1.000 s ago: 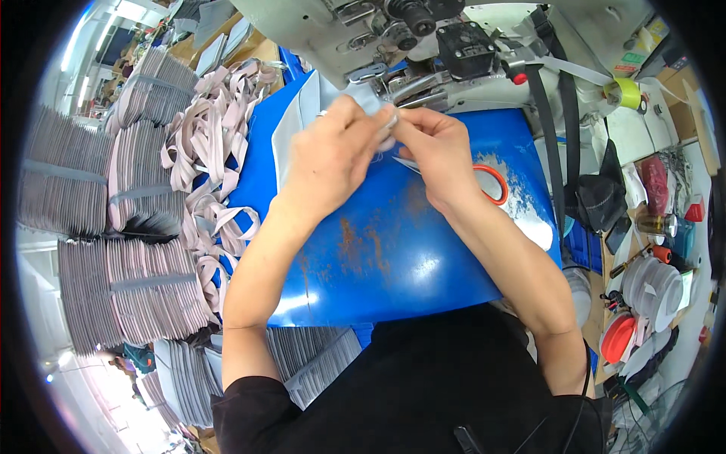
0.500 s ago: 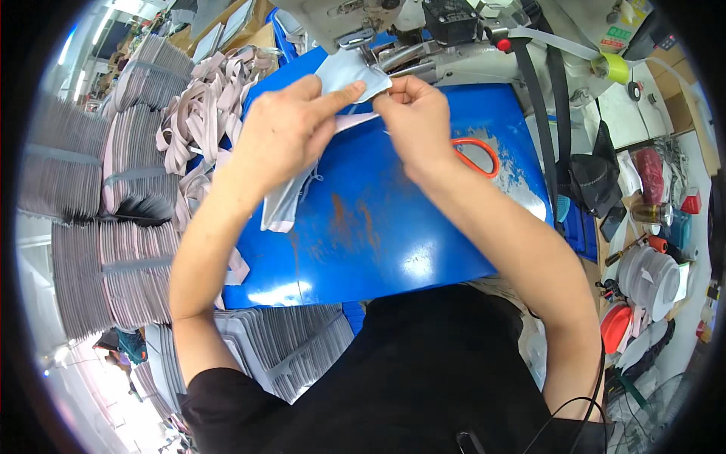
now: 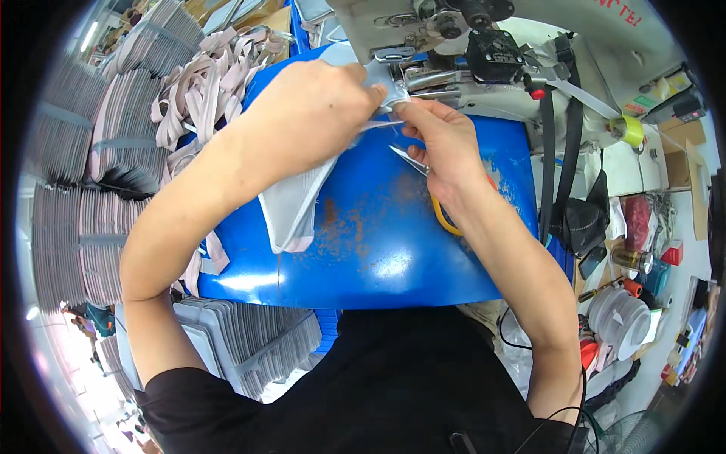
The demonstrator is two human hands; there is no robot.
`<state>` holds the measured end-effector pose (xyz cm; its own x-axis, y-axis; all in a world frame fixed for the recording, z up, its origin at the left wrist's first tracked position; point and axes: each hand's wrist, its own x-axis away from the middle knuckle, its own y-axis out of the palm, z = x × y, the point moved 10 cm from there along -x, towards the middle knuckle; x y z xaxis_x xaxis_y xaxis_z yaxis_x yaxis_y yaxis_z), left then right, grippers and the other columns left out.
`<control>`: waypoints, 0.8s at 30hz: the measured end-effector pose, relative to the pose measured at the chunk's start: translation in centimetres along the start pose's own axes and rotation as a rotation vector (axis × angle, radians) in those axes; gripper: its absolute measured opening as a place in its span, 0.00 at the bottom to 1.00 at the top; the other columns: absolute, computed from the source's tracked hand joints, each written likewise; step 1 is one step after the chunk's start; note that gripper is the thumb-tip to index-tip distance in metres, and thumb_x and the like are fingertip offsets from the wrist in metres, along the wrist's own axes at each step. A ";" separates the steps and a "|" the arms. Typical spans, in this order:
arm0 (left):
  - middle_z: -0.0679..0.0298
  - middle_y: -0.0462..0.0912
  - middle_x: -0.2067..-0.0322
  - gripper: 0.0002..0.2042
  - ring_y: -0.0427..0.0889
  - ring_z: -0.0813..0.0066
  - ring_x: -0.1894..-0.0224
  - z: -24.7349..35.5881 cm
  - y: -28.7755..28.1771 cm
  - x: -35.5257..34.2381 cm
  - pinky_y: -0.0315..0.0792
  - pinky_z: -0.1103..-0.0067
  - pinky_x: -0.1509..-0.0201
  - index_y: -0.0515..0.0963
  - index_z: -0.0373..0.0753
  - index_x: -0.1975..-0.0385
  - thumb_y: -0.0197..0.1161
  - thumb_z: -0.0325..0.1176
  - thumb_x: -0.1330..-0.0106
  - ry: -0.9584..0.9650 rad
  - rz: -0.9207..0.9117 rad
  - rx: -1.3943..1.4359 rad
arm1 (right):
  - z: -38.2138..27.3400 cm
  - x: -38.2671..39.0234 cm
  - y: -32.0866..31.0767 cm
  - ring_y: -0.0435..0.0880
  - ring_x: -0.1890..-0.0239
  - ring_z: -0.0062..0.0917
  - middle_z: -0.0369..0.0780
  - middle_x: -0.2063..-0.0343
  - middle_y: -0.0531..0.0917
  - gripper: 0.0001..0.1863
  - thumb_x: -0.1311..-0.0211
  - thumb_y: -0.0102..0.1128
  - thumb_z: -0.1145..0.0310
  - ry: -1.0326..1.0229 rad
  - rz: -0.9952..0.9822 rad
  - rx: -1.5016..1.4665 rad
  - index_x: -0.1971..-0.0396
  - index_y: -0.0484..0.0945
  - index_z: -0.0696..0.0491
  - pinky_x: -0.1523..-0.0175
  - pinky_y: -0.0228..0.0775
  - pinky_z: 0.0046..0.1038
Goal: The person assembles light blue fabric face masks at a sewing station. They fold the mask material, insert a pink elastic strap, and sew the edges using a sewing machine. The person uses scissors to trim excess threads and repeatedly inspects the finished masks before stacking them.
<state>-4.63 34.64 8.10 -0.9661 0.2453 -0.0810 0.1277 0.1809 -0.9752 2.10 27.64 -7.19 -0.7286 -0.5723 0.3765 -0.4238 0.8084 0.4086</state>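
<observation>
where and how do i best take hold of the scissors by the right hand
Best by the yellow handle loop, probably coming from the near left side: it shows uncovered beside the right forearm, while the pointed blades aim away, up and to the left. The right hand hides the middle, so whether it already holds the scissors cannot be told.

Right of the blue table [image 3: 340, 280], 1 small red box [image 3: 671, 252], white discs [image 3: 622, 312] and a black item [image 3: 584, 216], perhaps a pouch, are lying; left of it, bound grey stacks [image 3: 127, 113] are resting.
</observation>
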 end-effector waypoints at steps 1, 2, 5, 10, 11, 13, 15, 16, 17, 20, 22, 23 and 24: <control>0.56 0.80 0.70 0.19 0.85 0.56 0.72 0.0 0.1 -0.1 0.80 0.64 0.66 0.85 0.37 0.48 0.66 0.28 0.40 -0.012 0.004 -0.016 | 0.1 -0.1 0.0 0.75 0.72 0.13 0.31 0.74 0.82 0.12 0.42 0.74 0.66 0.003 -0.004 -0.005 0.60 0.88 0.57 0.70 0.63 0.20; 0.56 0.80 0.69 0.19 0.85 0.56 0.71 0.1 0.1 0.0 0.80 0.65 0.67 0.85 0.37 0.47 0.66 0.28 0.40 -0.020 0.003 -0.034 | 0.1 -0.2 0.0 0.75 0.72 0.13 0.31 0.73 0.82 0.12 0.41 0.74 0.66 0.004 -0.006 -0.007 0.60 0.88 0.57 0.69 0.63 0.21; 0.55 0.81 0.68 0.19 0.86 0.57 0.72 0.7 0.4 -0.3 0.80 0.66 0.68 0.84 0.35 0.47 0.66 0.28 0.40 -0.047 -0.009 -0.083 | 0.2 -0.2 0.1 0.76 0.71 0.13 0.31 0.73 0.83 0.12 0.41 0.75 0.65 0.007 -0.007 -0.013 0.61 0.88 0.57 0.69 0.63 0.21; 0.55 0.82 0.67 0.19 0.86 0.58 0.73 1.7 1.0 -0.3 0.80 0.69 0.70 0.83 0.33 0.48 0.66 0.28 0.40 -0.097 -0.011 -0.141 | -0.1 -0.2 0.2 0.78 0.70 0.13 0.31 0.71 0.85 0.12 0.40 0.75 0.64 0.005 -0.015 0.003 0.62 0.89 0.56 0.69 0.64 0.21; 0.55 0.82 0.67 0.19 0.86 0.58 0.73 1.7 1.1 -0.4 0.80 0.69 0.70 0.83 0.32 0.47 0.66 0.28 0.40 -0.107 -0.004 -0.134 | -0.1 -0.2 0.2 0.78 0.69 0.13 0.31 0.71 0.85 0.12 0.40 0.75 0.64 0.001 -0.017 -0.001 0.62 0.89 0.56 0.69 0.64 0.21; 0.55 0.82 0.68 0.19 0.86 0.57 0.73 1.9 1.2 -0.4 0.80 0.68 0.70 0.82 0.31 0.48 0.65 0.28 0.39 -0.134 0.017 -0.105 | 0.0 -0.2 0.1 0.79 0.69 0.13 0.32 0.71 0.86 0.11 0.40 0.75 0.64 -0.008 -0.019 -0.009 0.63 0.89 0.56 0.69 0.64 0.21; 0.54 0.83 0.68 0.18 0.86 0.56 0.74 2.0 1.3 -0.6 0.80 0.67 0.71 0.82 0.30 0.49 0.64 0.28 0.38 -0.160 0.044 -0.069 | 0.0 -0.3 -0.1 0.79 0.69 0.13 0.32 0.71 0.86 0.11 0.40 0.75 0.64 -0.001 -0.020 -0.022 0.63 0.89 0.56 0.69 0.64 0.20; 0.53 0.83 0.68 0.17 0.86 0.55 0.74 2.1 1.5 -0.7 0.80 0.67 0.71 0.81 0.29 0.50 0.64 0.28 0.38 -0.189 0.048 -0.052 | 0.0 -0.3 -0.2 0.80 0.69 0.13 0.32 0.71 0.87 0.11 0.40 0.75 0.64 0.003 -0.020 -0.029 0.64 0.89 0.56 0.69 0.64 0.20; 0.52 0.83 0.69 0.16 0.86 0.54 0.73 2.4 1.8 -0.7 0.80 0.66 0.71 0.81 0.28 0.52 0.64 0.28 0.37 -0.219 0.050 -0.037 | 0.0 -0.2 -0.2 0.80 0.69 0.13 0.32 0.70 0.87 0.11 0.39 0.74 0.64 0.002 -0.029 -0.040 0.63 0.89 0.56 0.69 0.64 0.20; 0.48 0.84 0.70 0.12 0.87 0.50 0.73 3.0 2.5 -1.1 0.80 0.63 0.70 0.78 0.28 0.57 0.63 0.28 0.37 -0.305 0.094 0.037 | 0.0 -0.1 -0.2 0.80 0.70 0.13 0.32 0.70 0.87 0.11 0.38 0.73 0.65 -0.008 -0.052 -0.061 0.61 0.89 0.56 0.69 0.65 0.20; 0.47 0.84 0.70 0.12 0.87 0.48 0.72 2.9 2.6 -1.1 0.80 0.62 0.69 0.78 0.28 0.57 0.62 0.28 0.37 -0.344 0.145 0.102 | -0.1 0.4 -0.1 0.80 0.70 0.14 0.32 0.70 0.87 0.12 0.36 0.72 0.64 -0.021 -0.066 -0.055 0.59 0.89 0.56 0.68 0.66 0.21; 0.45 0.85 0.69 0.11 0.86 0.45 0.72 2.6 2.9 -1.3 0.80 0.59 0.68 0.77 0.28 0.58 0.61 0.27 0.37 -0.379 0.156 0.154 | -0.2 0.6 -0.1 0.81 0.70 0.15 0.32 0.70 0.87 0.12 0.35 0.71 0.65 -0.034 -0.068 -0.059 0.58 0.89 0.57 0.68 0.67 0.22; 0.44 0.85 0.69 0.11 0.86 0.45 0.71 2.4 3.1 -1.2 0.79 0.59 0.67 0.77 0.28 0.58 0.61 0.27 0.36 -0.422 0.159 0.187 | -0.3 0.9 0.0 0.81 0.70 0.16 0.32 0.70 0.87 0.12 0.34 0.70 0.65 -0.047 -0.069 -0.063 0.57 0.88 0.57 0.68 0.68 0.23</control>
<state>-3.66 32.59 4.70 -0.9495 -0.1590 -0.2704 0.2756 -0.0112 -0.9612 1.63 27.09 -6.60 -0.7239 -0.6180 0.3066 -0.4406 0.7562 0.4839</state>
